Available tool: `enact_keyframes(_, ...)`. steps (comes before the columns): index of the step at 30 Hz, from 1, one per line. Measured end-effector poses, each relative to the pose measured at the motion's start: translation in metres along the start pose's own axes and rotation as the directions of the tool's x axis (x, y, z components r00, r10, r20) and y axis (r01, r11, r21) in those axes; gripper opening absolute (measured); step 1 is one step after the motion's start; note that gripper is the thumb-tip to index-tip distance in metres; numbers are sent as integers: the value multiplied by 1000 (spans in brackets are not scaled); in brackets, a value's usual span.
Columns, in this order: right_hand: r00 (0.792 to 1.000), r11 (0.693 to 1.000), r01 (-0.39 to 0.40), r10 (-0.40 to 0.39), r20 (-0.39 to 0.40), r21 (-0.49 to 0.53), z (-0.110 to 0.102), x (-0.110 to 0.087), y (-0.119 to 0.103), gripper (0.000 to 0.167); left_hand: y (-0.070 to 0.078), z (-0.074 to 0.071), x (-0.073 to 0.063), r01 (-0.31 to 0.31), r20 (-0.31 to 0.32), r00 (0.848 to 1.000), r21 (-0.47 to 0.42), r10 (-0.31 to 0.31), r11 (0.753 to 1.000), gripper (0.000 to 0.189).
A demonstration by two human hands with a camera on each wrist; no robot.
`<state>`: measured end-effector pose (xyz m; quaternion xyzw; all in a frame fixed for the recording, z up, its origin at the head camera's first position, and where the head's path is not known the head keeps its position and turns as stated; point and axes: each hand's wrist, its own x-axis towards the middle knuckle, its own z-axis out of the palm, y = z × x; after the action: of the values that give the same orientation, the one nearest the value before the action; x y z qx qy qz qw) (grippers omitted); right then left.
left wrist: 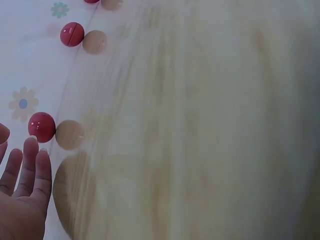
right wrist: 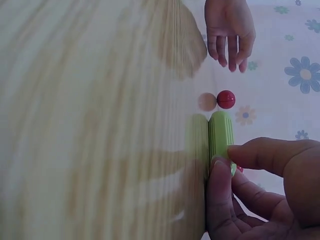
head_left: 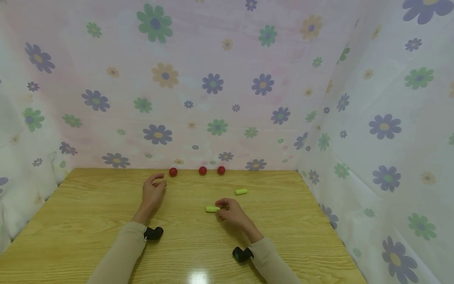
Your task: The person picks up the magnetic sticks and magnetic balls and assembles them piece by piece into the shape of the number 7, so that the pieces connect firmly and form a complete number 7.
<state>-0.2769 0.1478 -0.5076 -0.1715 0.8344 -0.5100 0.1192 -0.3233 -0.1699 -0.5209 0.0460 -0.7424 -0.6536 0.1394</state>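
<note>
My right hand pinches the right end of a lime-green ridged stick between thumb and fingers. In the right wrist view, this ridged stick lies along the wooden surface, its grooves running lengthwise. A second lime-green stick rests farther back, to the right. My left hand hovers over the table at left with fingers loosely bent and nothing held. Just beyond its fingertips is a glossy red ball; the left wrist view shows the fingers close by this ball.
Two more red balls stand along the back edge of the wooden table. Flower-printed cloth rises behind the table and at both sides. A black wrist camera sits at each cuff.
</note>
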Motion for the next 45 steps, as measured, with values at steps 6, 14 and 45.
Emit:
enact_keyframes(6,1000,1000,-13,13,6,6,-2,3,3,27,0,15,8,53,3,999,-28,-53,998,39)
enact_keyframes(14,999,999,-38,38,17,13,-1,5,3,25,5,15,25,52,0,999,-19,-52,998,42)
enact_keyframes(45,1000,999,11,-11,-3,-47,5,-2,2,23,-10,25,33,-100,76,993,192,87,976,36)
